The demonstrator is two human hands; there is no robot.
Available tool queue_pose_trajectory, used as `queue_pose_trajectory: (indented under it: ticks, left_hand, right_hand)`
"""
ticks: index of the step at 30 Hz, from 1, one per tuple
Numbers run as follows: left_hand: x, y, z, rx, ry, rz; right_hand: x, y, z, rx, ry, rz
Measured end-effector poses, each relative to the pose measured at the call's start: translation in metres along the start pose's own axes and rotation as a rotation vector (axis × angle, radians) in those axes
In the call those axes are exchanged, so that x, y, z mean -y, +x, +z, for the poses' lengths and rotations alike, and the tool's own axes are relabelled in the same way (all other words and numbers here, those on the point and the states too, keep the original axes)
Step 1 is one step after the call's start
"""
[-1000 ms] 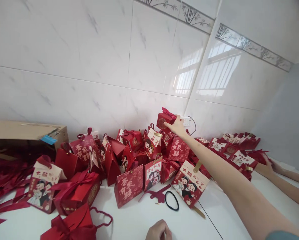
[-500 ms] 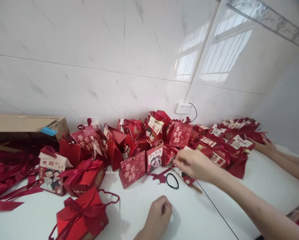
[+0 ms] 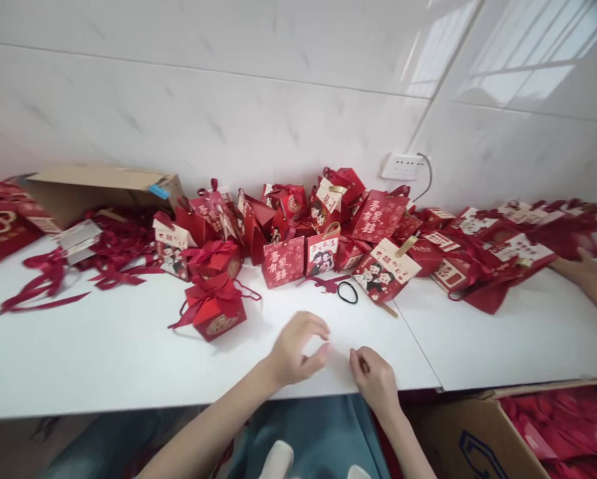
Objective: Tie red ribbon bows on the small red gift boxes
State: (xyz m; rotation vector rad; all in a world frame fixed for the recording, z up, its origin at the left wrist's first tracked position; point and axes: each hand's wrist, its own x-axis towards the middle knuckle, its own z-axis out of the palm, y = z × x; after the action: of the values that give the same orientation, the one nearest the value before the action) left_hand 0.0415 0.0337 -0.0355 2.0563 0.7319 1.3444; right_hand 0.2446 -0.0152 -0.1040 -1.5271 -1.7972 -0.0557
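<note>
My left hand (image 3: 298,344) hovers over the near edge of the white table (image 3: 103,352), fingers curved and apart from the thumb, nothing visible in it. My right hand (image 3: 374,378) rests beside it at the table edge, fingers curled in; its palm is hidden. A red gift box with a ribbon bow (image 3: 213,309) stands alone just left of and beyond my left hand. A black hair tie (image 3: 347,293) lies on the table beyond both hands. Behind it a pile of red gift bags and boxes (image 3: 328,219) leans against the tiled wall.
An open cardboard box (image 3: 103,189) and loose red ribbons (image 3: 103,256) lie at the back left. More flat red bags (image 3: 502,246) spread to the right, where another person's hand (image 3: 585,271) reaches in. A wall socket (image 3: 402,166) sits above the pile. A carton of red items (image 3: 478,432) stands below the table.
My right hand has left the box on top of the pile and drawn back to the near table edge. My left hand has uncurled. The view has tilted down.
</note>
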Motion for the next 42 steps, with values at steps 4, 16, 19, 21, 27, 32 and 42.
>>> queue_pose_trajectory:
  ticks: [4, 16, 19, 21, 27, 32, 42]
  left_hand:
    - [0.001, -0.032, -0.092, -0.834, 0.521, 0.093]
    - [0.009, -0.050, -0.007, -0.138, -0.053, -0.485]
    - [-0.007, -0.040, 0.016, -0.060, -0.026, -0.462]
    - [-0.013, -0.037, 0.014, -0.194, 0.043, -0.450]
    - [-0.026, -0.032, -0.004, 0.090, -0.035, -0.839]
    - [-0.032, -0.022, 0.012, 0.152, -0.299, -0.866]
    - [-0.003, -0.005, -0.088, -0.840, -0.908, -0.831]
  right_hand:
    - [0.001, 0.002, -0.002, -0.006, -0.050, -0.143]
    - [0.009, 0.006, -0.016, 0.077, 0.239, 0.243]
    - [0.016, 0.008, -0.040, 0.027, 0.326, 0.386]
    - [0.020, 0.006, -0.058, 0.067, 0.389, 0.441]
    - [0.036, -0.005, -0.079, 0.437, 0.649, 0.600]
    - [0.050, 0.003, -0.060, 0.411, 0.814, 0.684]
    - [-0.033, 0.036, -0.100, -0.291, 1.281, 0.897]
